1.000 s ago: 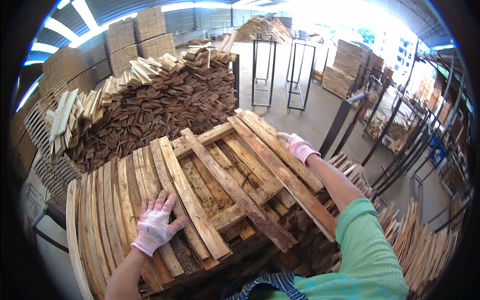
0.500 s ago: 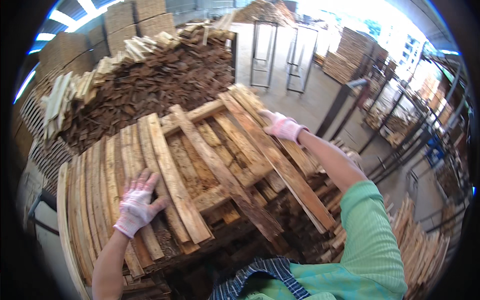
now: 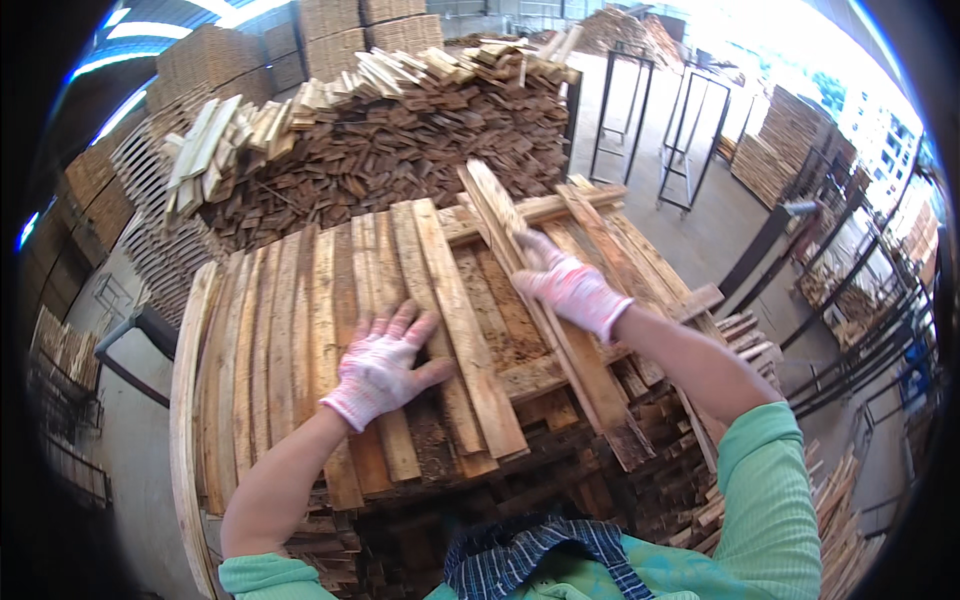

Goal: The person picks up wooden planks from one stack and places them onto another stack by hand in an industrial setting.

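Observation:
My left hand (image 3: 385, 365), in a white and pink knit glove, lies flat with spread fingers on a row of rough wooden slats (image 3: 285, 340). To its right, my right hand (image 3: 578, 292), gloved alike, has its fingers bent over the edge of a pale wooden slat (image 3: 492, 192). That slat slants across an open wooden frame (image 3: 525, 380), close along a slat with a dark, ragged near end (image 3: 630, 448). Gaps between the slats there show more timber below. The undersides of the right fingers are partly hidden.
More slats (image 3: 615, 250) lie at the stack's right. Behind stands a large heap of short brown wood pieces (image 3: 400, 150). Metal racks (image 3: 622, 115) stand on the concrete floor (image 3: 655, 230). A dark metal post (image 3: 760, 250) rises at right, and a bent metal bar (image 3: 135, 340) at left.
The view has turned left, so the stack appears further right. My right hand has brought a pale slat leftward, beside the dark-ended one. My left hand stays flat on the slats.

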`<control>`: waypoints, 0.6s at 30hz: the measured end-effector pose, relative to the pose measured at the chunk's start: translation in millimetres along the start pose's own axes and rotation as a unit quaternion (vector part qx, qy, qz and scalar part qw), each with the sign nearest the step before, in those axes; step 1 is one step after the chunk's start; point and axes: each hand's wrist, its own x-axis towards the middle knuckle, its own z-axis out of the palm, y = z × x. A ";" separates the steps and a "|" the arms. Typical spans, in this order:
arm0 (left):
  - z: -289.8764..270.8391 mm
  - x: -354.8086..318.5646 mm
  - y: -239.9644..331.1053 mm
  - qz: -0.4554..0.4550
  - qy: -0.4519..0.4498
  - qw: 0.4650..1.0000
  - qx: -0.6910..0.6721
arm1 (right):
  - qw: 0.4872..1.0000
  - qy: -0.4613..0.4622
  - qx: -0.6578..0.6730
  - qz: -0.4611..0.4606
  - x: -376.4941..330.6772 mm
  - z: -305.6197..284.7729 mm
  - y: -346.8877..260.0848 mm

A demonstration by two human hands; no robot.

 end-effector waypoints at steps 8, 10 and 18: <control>-1.5 -12.0 -5.5 -0.011 0.001 1.000 -0.022 | 0.963 -0.067 -0.259 -0.004 24.1 76.4 0.4; -8.3 -18.7 -3.2 -0.021 -0.028 0.998 -0.043 | 0.977 -0.119 -0.179 -0.016 18.5 68.9 14.7; -76.5 -114.6 -153.4 -0.180 0.243 0.950 -0.072 | 0.991 -0.032 0.010 0.130 25.8 93.7 25.8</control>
